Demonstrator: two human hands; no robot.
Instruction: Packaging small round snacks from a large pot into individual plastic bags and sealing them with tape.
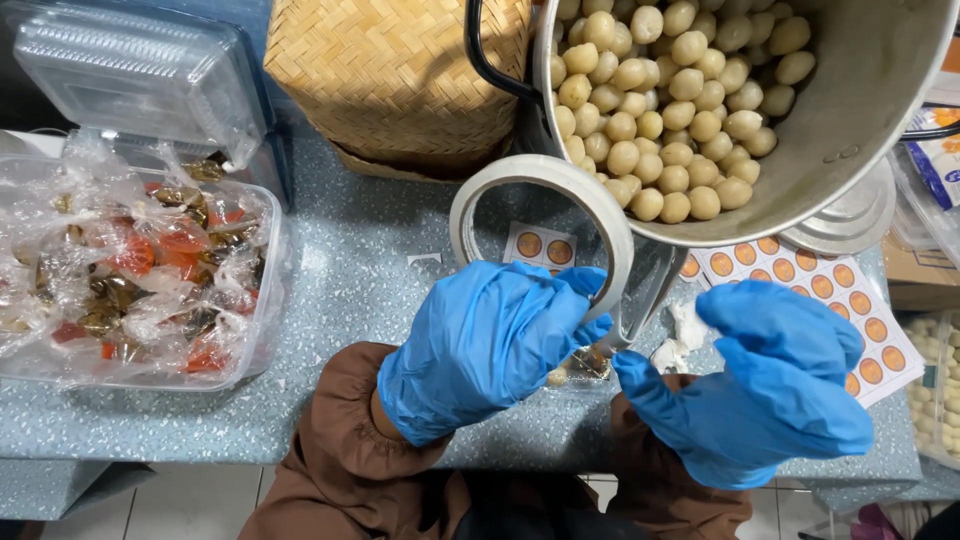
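Blue-gloved left hand [485,345] grips a roll of clear tape [540,225] above the counter [340,290]; right hand [770,385] pinches its pulled strip, nothing sealed yet. Beyond: sticker sheet [800,275], pot of pale balls [700,100], tub of wrapped sweets [130,270].

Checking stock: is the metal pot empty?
No, the pot is filled with pale round balls.
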